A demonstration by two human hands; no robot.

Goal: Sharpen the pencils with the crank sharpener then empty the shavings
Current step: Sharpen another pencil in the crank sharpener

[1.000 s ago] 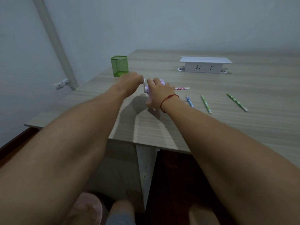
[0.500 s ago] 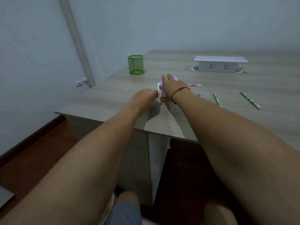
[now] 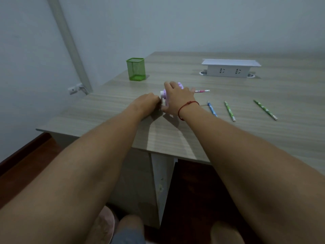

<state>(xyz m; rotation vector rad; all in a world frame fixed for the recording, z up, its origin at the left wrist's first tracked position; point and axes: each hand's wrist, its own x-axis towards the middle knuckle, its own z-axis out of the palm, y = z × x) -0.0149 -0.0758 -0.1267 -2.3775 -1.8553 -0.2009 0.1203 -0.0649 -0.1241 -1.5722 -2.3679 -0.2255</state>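
A small purple and white crank sharpener [image 3: 163,96] stands on the wooden table [image 3: 175,134], mostly hidden by my hands. My right hand [image 3: 177,99] covers its top and grips its body. My left hand [image 3: 148,103] is closed on the white crank at its left end. A pink pencil [image 3: 202,91] sticks out of the sharpener to the right. On the table to the right lie a blue pencil [image 3: 212,109] and two green pencils [image 3: 229,110] [image 3: 265,107].
A green mesh pencil cup [image 3: 136,69] stands at the back left of the table. A white socket box [image 3: 230,68] sits at the back. The table's near edge runs just below my forearms, with dark floor beneath.
My left hand has dropped from the top of the crank's turn to its lower side. My right hand stays on the sharpener. My head has shifted, so the whole view has moved.
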